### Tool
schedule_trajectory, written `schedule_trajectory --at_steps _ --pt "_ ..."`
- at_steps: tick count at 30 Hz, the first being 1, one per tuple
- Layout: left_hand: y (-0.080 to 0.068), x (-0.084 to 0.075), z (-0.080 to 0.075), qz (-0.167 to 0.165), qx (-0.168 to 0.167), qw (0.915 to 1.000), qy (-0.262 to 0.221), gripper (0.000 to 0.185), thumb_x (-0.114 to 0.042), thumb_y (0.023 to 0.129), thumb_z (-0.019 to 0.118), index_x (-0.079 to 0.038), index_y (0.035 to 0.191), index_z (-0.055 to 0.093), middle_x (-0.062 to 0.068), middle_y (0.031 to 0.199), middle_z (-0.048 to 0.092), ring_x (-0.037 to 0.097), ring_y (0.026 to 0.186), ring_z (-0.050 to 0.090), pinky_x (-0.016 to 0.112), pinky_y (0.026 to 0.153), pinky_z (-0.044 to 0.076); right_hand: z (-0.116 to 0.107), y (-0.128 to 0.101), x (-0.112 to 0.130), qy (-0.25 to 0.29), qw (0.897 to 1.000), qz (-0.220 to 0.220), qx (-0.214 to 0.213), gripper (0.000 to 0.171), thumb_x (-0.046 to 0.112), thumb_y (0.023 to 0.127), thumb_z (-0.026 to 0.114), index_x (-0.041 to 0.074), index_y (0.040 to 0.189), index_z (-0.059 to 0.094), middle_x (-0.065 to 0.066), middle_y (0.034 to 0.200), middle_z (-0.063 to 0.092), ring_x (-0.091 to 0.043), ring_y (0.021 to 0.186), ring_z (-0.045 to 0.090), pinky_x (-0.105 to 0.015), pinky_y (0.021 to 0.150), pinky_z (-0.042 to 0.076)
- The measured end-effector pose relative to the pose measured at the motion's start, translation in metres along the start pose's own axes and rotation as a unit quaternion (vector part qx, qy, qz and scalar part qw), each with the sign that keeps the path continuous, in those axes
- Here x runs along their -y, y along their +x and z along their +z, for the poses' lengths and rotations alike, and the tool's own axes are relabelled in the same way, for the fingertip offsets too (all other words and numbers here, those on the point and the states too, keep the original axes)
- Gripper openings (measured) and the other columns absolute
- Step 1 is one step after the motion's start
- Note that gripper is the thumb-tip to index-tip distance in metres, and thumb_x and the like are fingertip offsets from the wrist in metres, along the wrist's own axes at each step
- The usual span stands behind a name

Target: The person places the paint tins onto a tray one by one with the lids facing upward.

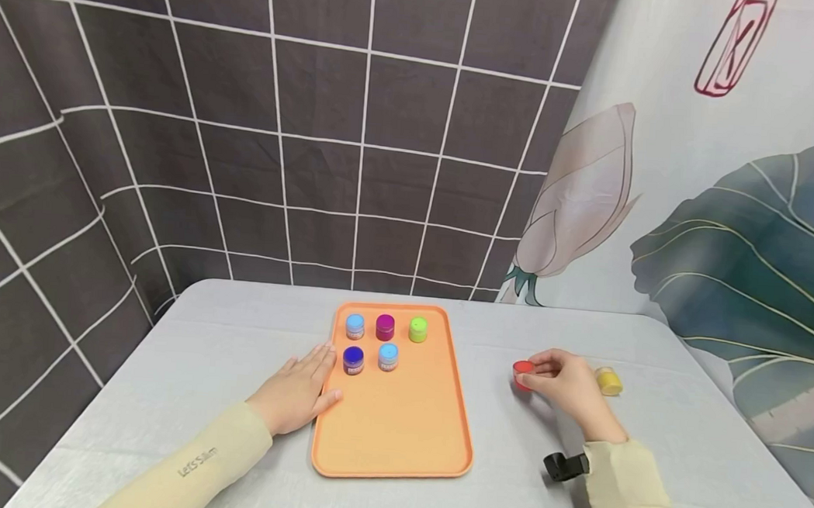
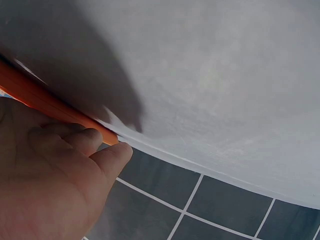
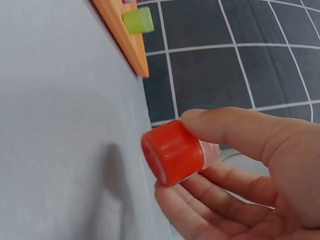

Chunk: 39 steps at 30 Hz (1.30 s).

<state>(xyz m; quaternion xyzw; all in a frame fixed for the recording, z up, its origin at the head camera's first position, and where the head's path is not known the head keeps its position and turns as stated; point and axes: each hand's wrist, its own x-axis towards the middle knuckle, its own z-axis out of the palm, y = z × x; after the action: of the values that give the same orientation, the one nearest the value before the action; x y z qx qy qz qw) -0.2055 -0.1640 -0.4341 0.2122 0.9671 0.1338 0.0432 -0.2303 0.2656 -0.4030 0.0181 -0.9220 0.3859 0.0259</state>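
My right hand (image 1: 570,388) pinches a small red jar (image 3: 172,152) between thumb and fingertips, right of the tray. In the right wrist view the jar is tilted over the white tabletop, its shadow apart from it. A yellow jar (image 1: 608,380) lies just right of that hand. My left hand (image 1: 295,391) rests with fingers extended along the left rim of an orange tray (image 1: 396,432). Toward the tray's far end stand small jars: light blue (image 1: 355,326), purple (image 1: 385,327) and green (image 1: 418,329) behind, dark blue (image 1: 353,360) and another light blue one (image 1: 388,356) before them.
The table has a white cloth (image 1: 234,329), and its far edge meets a dark curtain (image 1: 314,163) with white grid lines. A pale printed curtain (image 1: 665,145) hangs at the right. A black device (image 1: 566,466) is strapped at the right wrist.
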Motion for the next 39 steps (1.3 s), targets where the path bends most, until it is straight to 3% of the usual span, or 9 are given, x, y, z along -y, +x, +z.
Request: schedule_trajectory --at_steps 12,23,39 --pt "-0.001 -0.001 -0.002 0.002 0.003 1.0000 0.001 0.071 -0.042 0.106 0.049 0.008 0.155 0.031 0.023 0.164 0.025 0.038 0.152 0.023 0.060 0.120 0.023 0.021 0.004 0.012 0.049 0.998 -0.015 -0.019 0.036 0.012 0.083 0.084 -0.003 0.111 0.069 -0.012 0.100 0.074 -0.021 0.092 0.072 -0.018 0.076 0.053" --pt "-0.003 -0.002 -0.004 0.003 0.002 1.0000 0.000 0.072 -0.042 0.106 0.049 0.008 0.154 0.032 0.023 0.163 0.026 0.038 0.151 0.024 0.060 0.119 0.023 0.035 0.014 0.031 0.091 0.994 -0.061 -0.020 0.034 0.006 0.081 0.084 -0.006 0.109 0.069 -0.015 0.099 0.074 -0.022 0.090 0.073 -0.018 0.075 0.055" --pt "-0.004 -0.004 -0.006 0.002 0.003 1.0000 -0.003 0.071 -0.040 0.106 0.050 0.009 0.154 0.031 0.024 0.163 0.026 0.038 0.151 0.024 0.061 0.119 0.023 0.063 0.029 0.059 0.136 0.990 -0.034 0.007 0.033 0.010 0.082 0.085 -0.002 0.108 0.069 -0.011 0.098 0.074 -0.023 0.091 0.072 -0.026 0.078 0.059"
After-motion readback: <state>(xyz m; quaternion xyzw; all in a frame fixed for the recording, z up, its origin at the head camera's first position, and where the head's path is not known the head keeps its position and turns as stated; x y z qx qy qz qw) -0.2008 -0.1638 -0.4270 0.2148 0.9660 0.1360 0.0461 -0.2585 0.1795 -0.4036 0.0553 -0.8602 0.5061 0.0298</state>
